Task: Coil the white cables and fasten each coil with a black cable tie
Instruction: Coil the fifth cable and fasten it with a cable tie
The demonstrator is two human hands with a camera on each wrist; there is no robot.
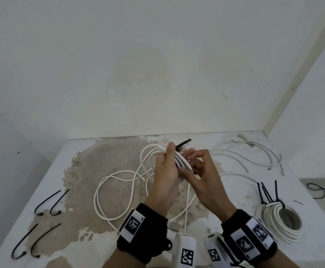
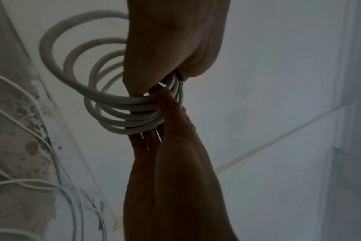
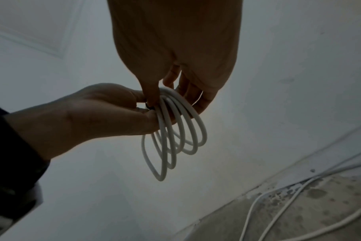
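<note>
Black wrist straps (image 1: 142, 227) sit nearest, and beyond them both hands meet above the desk (image 1: 119, 236). Left hand (image 1: 165, 171) grips a white cable coil (image 1: 181, 159), fingers curled round its strands. Right hand (image 1: 202, 171) pinches the same coil, where a black cable tie (image 1: 183, 142) sticks up. Its loose tail trails across the desk. One tied coil (image 1: 279, 222) lies right; four spare ties (image 1: 47, 202) lie left.
</note>
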